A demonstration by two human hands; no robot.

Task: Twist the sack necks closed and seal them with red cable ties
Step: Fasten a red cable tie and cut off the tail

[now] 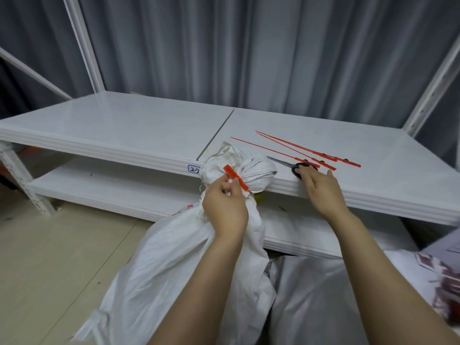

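Reaching for the scissors (293, 166) looks like the step in hand, so I'd guess the tie's tail is about to get trimmed. Only one view, from the head camera.

Biggest risk as I see it: the left hand (225, 210) is pinching the red cable tie (235, 177) right at the neck, and if that pinch eases before the tie is fully cinched, the twisted woven fabric could spring back and loosen. Snipping too near the lock could also nick the sack (174, 257).

The left fingers are closed on the tie's tail just below its flat tag, touching the bunched neck, which leans against the front edge of the upper shelf (112, 135). The right hand (321, 192) lies flat and spread on that same front edge, fingertips touching the scissors' dark handles, nothing gripped yet. Three spare ties (306, 150) lie just beyond the scissors, toward the shelf's right side. A second sack (311, 295) sits lower right, neck not visible.
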